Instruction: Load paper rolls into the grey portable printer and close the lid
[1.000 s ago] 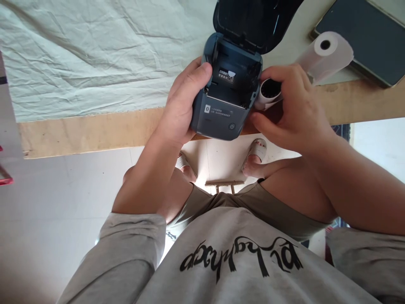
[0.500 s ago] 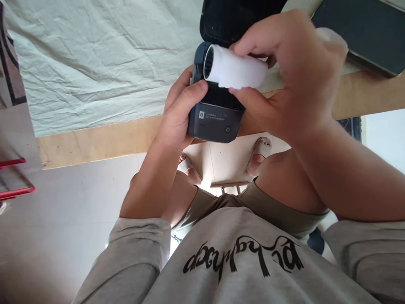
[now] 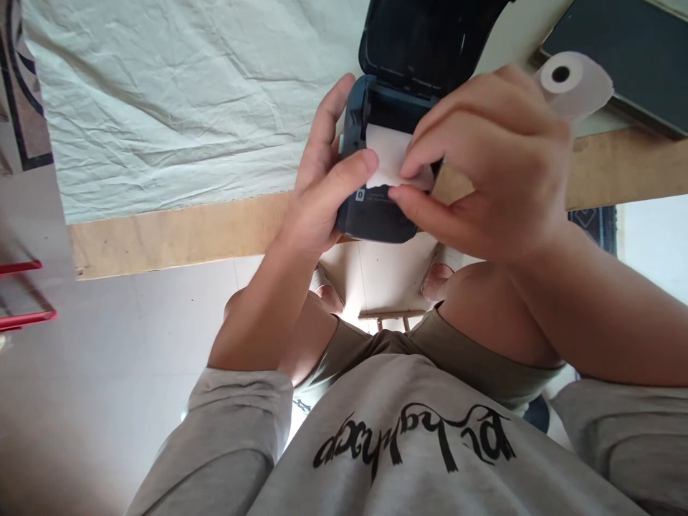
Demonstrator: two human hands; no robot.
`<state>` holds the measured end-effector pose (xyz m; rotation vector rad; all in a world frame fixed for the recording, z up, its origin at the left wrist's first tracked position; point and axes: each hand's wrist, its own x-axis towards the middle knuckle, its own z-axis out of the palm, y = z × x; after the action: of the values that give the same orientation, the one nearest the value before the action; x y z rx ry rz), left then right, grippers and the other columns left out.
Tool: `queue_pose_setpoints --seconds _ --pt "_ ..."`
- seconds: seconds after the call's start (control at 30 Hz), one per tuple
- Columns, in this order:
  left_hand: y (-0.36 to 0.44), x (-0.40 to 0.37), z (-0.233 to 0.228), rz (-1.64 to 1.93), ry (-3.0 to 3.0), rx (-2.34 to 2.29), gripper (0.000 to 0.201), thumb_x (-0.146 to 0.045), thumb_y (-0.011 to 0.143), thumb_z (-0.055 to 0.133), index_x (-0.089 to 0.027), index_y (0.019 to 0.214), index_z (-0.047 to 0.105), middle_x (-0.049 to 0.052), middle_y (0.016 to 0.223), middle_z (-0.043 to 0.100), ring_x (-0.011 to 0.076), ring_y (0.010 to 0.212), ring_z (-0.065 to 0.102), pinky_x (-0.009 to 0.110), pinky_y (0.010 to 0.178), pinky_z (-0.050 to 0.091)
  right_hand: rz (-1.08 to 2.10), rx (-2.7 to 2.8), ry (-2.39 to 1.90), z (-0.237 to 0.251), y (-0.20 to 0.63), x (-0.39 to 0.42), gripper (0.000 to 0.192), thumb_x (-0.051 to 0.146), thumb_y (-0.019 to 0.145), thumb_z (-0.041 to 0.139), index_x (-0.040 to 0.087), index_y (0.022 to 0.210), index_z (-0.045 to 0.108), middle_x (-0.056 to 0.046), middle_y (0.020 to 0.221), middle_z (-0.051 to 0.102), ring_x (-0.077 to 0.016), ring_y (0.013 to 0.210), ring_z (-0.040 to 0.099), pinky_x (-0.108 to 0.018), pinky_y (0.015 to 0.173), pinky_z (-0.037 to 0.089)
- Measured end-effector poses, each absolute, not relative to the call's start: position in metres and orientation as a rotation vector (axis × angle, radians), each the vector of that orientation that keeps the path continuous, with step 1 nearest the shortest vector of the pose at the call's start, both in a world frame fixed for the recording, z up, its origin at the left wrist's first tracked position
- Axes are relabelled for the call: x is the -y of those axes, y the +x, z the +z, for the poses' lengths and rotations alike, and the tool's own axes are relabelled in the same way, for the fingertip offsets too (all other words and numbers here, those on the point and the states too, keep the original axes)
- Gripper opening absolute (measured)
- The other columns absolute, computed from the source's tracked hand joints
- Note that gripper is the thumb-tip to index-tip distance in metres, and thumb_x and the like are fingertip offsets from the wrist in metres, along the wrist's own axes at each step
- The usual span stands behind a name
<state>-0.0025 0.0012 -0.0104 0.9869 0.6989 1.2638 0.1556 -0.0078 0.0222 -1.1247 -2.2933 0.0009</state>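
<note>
Nearest the camera lies the person's grey sweatshirt (image 3: 408, 444) with black lettering, and past it the olive shorts (image 3: 430, 351), bare knees and the pale tiled floor (image 3: 118, 358), where two sandalled feet (image 3: 438, 276) show beneath the worktop's edge.

Above the knees the left hand (image 3: 322, 193) grips the small dark blue-grey plastic label printer (image 3: 376, 208) from its left side: the fingers curl around the body, the thumb lies across the front and touches the left edge of the white paper strip (image 3: 390, 158). The printer is held at the near edge of the light wooden worktop (image 3: 177, 229), partly over the floor, with its black hinged lid (image 3: 424, 36) standing open away from the person.

The right hand (image 3: 494, 165) comes in from the right and covers much of the printer's open bay. Its thumb and forefinger are pinched on the white paper strip, which lies across the printer's front lip just above the label and power button. The roll that the strip comes from is hidden under the hand, so whether it sits fully in the bay cannot be told.

Farther back, a crumpled pale green-white cloth (image 3: 177, 100) covers most of the worktop. At the far right a second white paper roll (image 3: 577, 82) with a dark core lies on its side, just beside a flat dark slab-like device (image 3: 634, 57).
</note>
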Motion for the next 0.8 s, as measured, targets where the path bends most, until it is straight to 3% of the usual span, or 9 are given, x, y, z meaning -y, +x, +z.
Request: queue_pose_setpoints --seconds 0.17,0.33,0.47,0.57,0.7,0.8 --pt "-0.002 -0.004 -0.015 1.230 1.052 -0.728 0.048 -0.032 0.056 0.060 -0.039 0.102 0.048 -0.003 0.094 0.058 0.0194 0.072 0.054 0.034 0.062 0.039 0.109 2.287 -0.985 0.021 0.163 0.007 0.016 0.038 0.073 0.051 0.023 0.078 0.054 0.004 0.082 0.059 -0.0094 0.084 0.052 -0.029 0.078 0.042" --pt "-0.003 -0.004 -0.012 1.158 1.050 -0.766 0.050 -0.033 0.054 0.061 -0.039 0.102 0.048 -0.003 0.100 0.058 0.0223 0.079 0.056 0.034 0.061 0.042 -0.033 2.171 -1.084 0.022 0.170 0.001 0.019 0.034 0.079 0.043 0.018 0.077 0.051 0.000 0.075 0.054 -0.0072 0.075 0.049 -0.025 0.071 0.040" --pt "-0.001 -0.003 -0.011 1.168 1.073 -0.786 0.048 -0.035 0.055 0.060 -0.038 0.102 0.049 -0.003 0.106 0.057 0.0238 0.085 0.056 0.034 0.064 0.043 -0.022 2.229 -1.166 0.024 0.168 -0.002 0.027 0.042 0.077 0.045 0.020 0.091 0.051 -0.002 0.092 0.052 -0.0104 0.086 0.050 -0.027 0.076 0.041" --pt "-0.001 -0.002 -0.009 1.151 1.083 -0.797 0.045 -0.035 0.058 0.058 -0.037 0.102 0.049 -0.002 0.104 0.058 0.0238 0.087 0.057 0.034 0.065 0.043 0.036 2.201 -1.284 0.027 0.165 -0.002 0.029 0.035 0.075 0.050 0.019 0.099 0.049 -0.003 0.105 0.049 -0.0099 0.090 0.050 -0.023 0.071 0.041" --pt "0.000 0.000 -0.005 1.154 1.054 -0.744 0.042 -0.032 0.062 0.057 -0.036 0.103 0.049 -0.001 0.103 0.057 0.0247 0.094 0.056 0.035 0.067 0.044 -0.057 2.180 -1.320 0.030 0.162 0.000 0.014 0.024 0.076 0.045 0.021 0.088 0.051 0.003 0.085 0.055 -0.0059 0.073 0.050 -0.023 0.065 0.037" --pt "0.000 -0.001 -0.006 1.207 1.027 -0.700 0.034 -0.041 0.067 0.050 -0.031 0.100 0.051 0.002 0.103 0.057 0.0257 0.102 0.053 0.038 0.079 0.045 -0.092 2.244 -1.228 0.028 0.157 0.006 0.016 0.025 0.078 0.039 0.022 0.077 0.055 0.003 0.077 0.055 -0.0069 0.076 0.051 -0.024 0.067 0.038"
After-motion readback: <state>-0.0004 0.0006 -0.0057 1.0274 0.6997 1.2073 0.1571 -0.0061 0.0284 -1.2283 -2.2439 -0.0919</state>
